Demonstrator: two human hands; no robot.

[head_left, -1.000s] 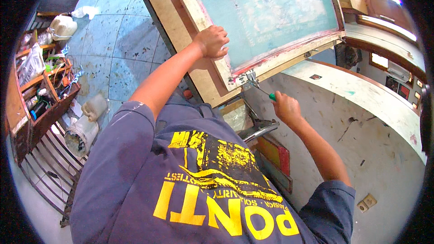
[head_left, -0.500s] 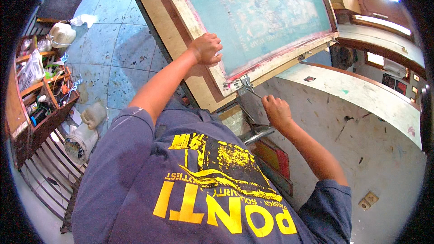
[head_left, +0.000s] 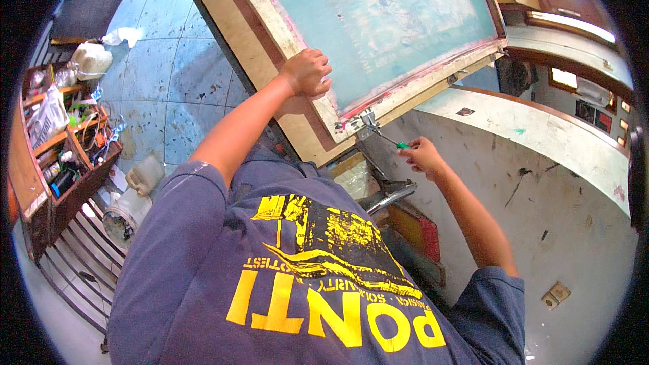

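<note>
A large wooden printing screen frame (head_left: pixel 270 47) with pale blue-green mesh (head_left: pixel 385 13) leans up in front of me. My left hand (head_left: pixel 307 71) grips the frame's lower wooden rail. My right hand (head_left: pixel 420 155) holds a small screwdriver with a green handle (head_left: pixel 401 144). Its thin shaft points up to a metal hinge clamp (head_left: pixel 368 120) at the frame's lower corner. I wear a blue shirt with a yellow print.
A stained white table top (head_left: pixel 541 182) lies to the right. A wooden shelf with bottles and tools (head_left: pixel 61 155) stands at the left. White plastic jugs (head_left: pixel 135 189) sit on the blue tiled floor (head_left: pixel 169 94). A wall socket (head_left: pixel 556 293) is at lower right.
The frame has swung and the view shifted. My right hand lowered toward a metal bar, then came back up to the corner clamp with the screwdriver. My left hand stayed on the rail.
</note>
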